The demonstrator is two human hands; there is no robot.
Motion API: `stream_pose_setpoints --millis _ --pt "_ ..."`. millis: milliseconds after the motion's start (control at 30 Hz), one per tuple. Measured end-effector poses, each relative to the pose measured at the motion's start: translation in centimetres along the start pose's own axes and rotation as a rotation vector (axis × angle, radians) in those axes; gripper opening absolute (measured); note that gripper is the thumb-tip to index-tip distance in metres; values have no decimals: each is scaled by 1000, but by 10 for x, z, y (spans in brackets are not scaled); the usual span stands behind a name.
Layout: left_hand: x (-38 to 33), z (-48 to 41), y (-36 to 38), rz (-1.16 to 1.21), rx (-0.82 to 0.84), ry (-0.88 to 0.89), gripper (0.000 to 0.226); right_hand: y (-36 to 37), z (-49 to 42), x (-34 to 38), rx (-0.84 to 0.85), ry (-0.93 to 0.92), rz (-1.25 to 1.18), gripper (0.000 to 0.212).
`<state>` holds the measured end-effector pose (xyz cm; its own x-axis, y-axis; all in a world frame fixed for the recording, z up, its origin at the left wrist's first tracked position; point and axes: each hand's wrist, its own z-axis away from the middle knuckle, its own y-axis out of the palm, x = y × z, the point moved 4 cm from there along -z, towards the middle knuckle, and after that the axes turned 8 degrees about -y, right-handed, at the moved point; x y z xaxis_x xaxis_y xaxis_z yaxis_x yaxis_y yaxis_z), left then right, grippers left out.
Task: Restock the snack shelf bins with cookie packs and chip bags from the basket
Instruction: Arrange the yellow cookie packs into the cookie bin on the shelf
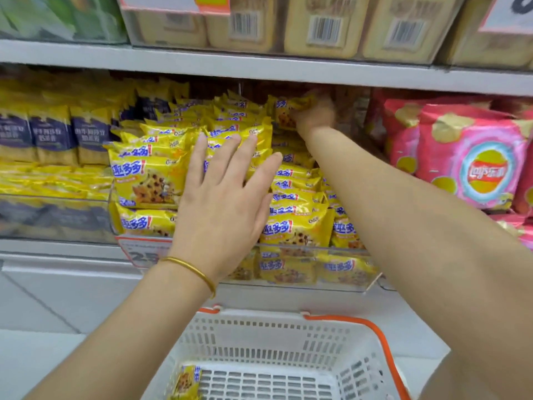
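Observation:
A clear shelf bin (340,284) is piled with several yellow cookie packs (150,180). My left hand (222,197) lies flat on the front of the pile, fingers straight and spread. My right hand (314,114) reaches deep to the back of the bin and grips one yellow cookie pack (284,108) there; it is blurred. Below, a white basket (259,336) with orange handles holds one yellow cookie pack (186,382) at its front left corner. Pink chip bags (473,166) fill the bin to the right.
Dark blue and yellow packs (52,134) stand in the bin at the left. The shelf above (259,67) hangs low over the cookie pile, with beige boxed goods (323,27) on it. A red price tag (141,252) is on the bin's front.

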<state>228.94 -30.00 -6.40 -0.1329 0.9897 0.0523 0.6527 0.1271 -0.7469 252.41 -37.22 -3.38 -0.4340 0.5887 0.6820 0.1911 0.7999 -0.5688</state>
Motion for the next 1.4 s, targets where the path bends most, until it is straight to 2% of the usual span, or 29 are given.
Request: stream_pose_setpoints --millis 100,200,267,433,533,733,833,933,1033,1100,1200,1267,1333,1400 --pt "1 0 1 2 -18 5 43 6 -11 -6 42 -2 60 51" --pt "1 0 2 -3 -25 1 44 10 -13 -2 82 -40 119 39" --pt "1 -1 3 -3 -25 -3 44 13 -12 -2 106 -62 161 39" --pt "1 -2 3 4 -8 3 45 9 -4 0 197 -75 224 53" --pt "4 0 1 23 14 11 47 -1 5 4 193 -31 258 61" --pt "7 9 -13 69 -9 57 47 -36 44 26 175 29 234 50" --pt "5 25 -28 104 -103 106 40 -60 94 40 167 -102 198 42" --pt "2 49 -47 91 -152 145 29 -84 166 56 139 -287 60 41" --pt "5 80 -47 68 66 203 20 -82 239 53 193 -366 -130 29" --pt "14 109 -34 43 291 200 23 -52 279 33 344 -326 -150 27" --pt "27 153 -13 -15 523 203 36 32 338 -20 779 -171 -10 29" --pt "34 171 -7 -37 619 202 40 87 379 -57 1053 -121 86 29" --pt "42 180 -3 -37 665 190 40 126 419 -86 1258 -18 168 37" --pt "46 183 1 -22 672 181 40 152 455 -110 1352 233 148 59"
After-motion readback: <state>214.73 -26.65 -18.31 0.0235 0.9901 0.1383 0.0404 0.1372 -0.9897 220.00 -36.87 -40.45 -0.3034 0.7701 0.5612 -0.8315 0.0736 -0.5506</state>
